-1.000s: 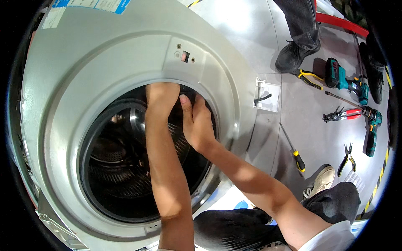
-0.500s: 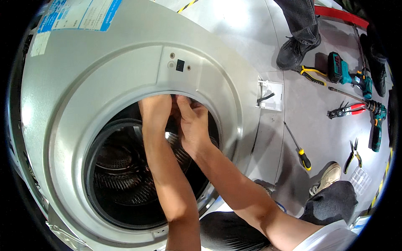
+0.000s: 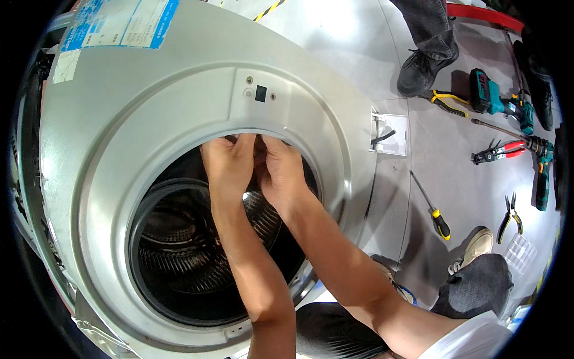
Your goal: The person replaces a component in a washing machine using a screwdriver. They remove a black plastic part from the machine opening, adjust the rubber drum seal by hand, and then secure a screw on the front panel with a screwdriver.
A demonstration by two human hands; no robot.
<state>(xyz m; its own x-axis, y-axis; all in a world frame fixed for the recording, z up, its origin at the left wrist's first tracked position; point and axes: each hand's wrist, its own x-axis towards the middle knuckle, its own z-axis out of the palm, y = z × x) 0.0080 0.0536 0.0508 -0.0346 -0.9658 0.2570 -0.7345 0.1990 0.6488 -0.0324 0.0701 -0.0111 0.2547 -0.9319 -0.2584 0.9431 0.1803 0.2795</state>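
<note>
Grey floor (image 3: 344, 51), glossy curved panel (image 3: 179, 84), hands (image 3: 232, 167)

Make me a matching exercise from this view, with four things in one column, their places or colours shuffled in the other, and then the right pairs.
1. Left hand
2. Label
3. Screwdriver
4. Drum

A. Partly yellow, on the floor
B. Ridged and shiny, deep inside the opening
C. At the upper edge of the opening
D. Blue and white, on the panel

Pairs: 1-C, 2-D, 3-A, 4-B
</note>
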